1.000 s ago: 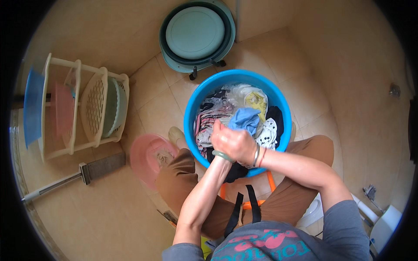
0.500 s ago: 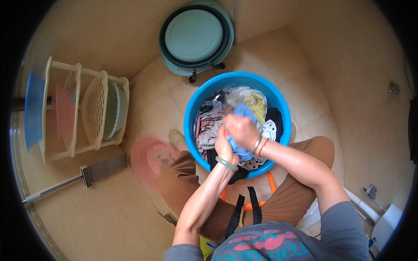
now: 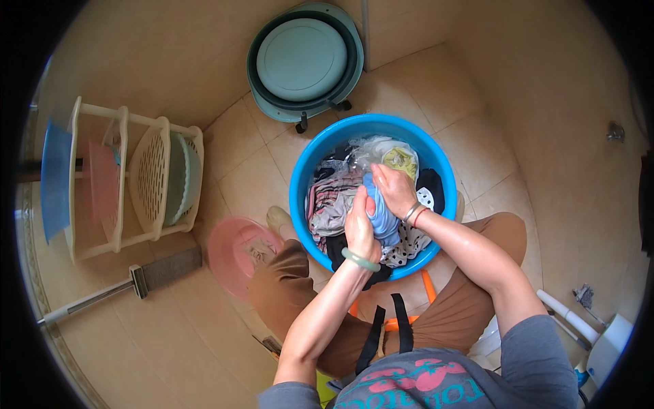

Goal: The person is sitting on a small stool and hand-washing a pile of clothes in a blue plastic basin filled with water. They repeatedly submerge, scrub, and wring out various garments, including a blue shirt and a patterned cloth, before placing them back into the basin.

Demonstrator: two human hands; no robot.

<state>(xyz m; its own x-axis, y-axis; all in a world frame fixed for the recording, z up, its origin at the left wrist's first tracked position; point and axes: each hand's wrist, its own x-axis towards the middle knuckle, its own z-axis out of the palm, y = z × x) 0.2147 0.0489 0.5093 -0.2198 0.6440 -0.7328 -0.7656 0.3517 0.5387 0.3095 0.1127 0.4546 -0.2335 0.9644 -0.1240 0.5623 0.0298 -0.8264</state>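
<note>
A light blue garment (image 3: 383, 225) is bunched between my two hands above a round blue basin (image 3: 298, 225). My left hand (image 3: 361, 221), below a green bangle, is closed on the cloth's left side. Fingers curled, my right hand (image 3: 395, 189) grips its upper right part. Under and around them the basin holds wet laundry in water: a striped garment (image 3: 334, 194) to the left, a yellow piece (image 3: 400, 160) at the far right, a white cloth with black dots (image 3: 407, 244) close to me, and dark pieces (image 3: 430, 185) at the right.
A pink basin (image 3: 228, 255) with something pale in it sits left of my foot. A cream rack (image 3: 121, 177) holding basins stands at the left, with a flat mop (image 3: 163, 269) below it. A folded green tub (image 3: 303, 60) leans at the back wall.
My right hand has shifted a little up and to the right, and the hands are further apart. More of the blue garment shows between them.
</note>
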